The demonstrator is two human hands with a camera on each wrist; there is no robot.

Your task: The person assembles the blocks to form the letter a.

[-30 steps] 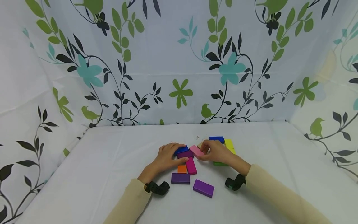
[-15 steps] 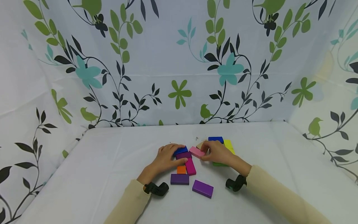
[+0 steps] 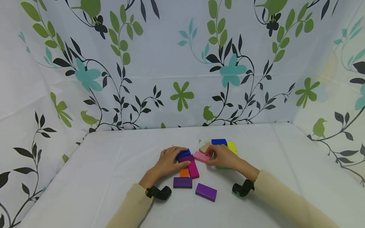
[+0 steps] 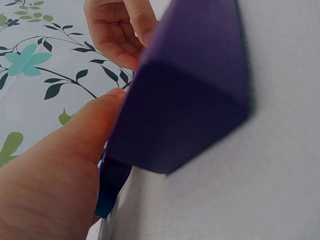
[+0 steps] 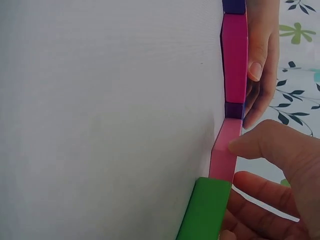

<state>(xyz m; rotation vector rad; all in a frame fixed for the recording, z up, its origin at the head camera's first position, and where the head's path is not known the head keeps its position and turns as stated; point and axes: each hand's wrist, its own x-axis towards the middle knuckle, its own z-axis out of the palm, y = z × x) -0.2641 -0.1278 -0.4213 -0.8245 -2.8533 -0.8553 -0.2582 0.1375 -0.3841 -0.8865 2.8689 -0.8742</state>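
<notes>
My right hand [image 3: 221, 156] pinches a pink block [image 3: 201, 157] lying flat on the table; its thumb shows on the block's near side in the right wrist view. My left hand [image 3: 169, 161] spans a blue block [image 3: 183, 153] and a dark purple block [image 3: 185, 158], fingers at the blue one's far side and thumb at the purple one's near side. A magenta block [image 3: 193, 169] and an orange block [image 3: 184, 173] lie just nearer. A tan block [image 3: 204, 147] sits behind the pink one, partly hidden by the right hand. The pink block's left end is close beside the purple block.
Right of the right hand lie another blue block [image 3: 219, 142], a yellow block [image 3: 232, 147] and a green block [image 5: 206, 207], mostly covered in the head view. Nearer me are two purple blocks, one straight [image 3: 182, 182], one angled [image 3: 206, 192]. A patterned curtain [image 3: 159, 63] hangs behind the table.
The pink block has turned to a flatter angle, and the right hand has shifted slightly down with it. More of the tan block shows. The left hand stays in place.
</notes>
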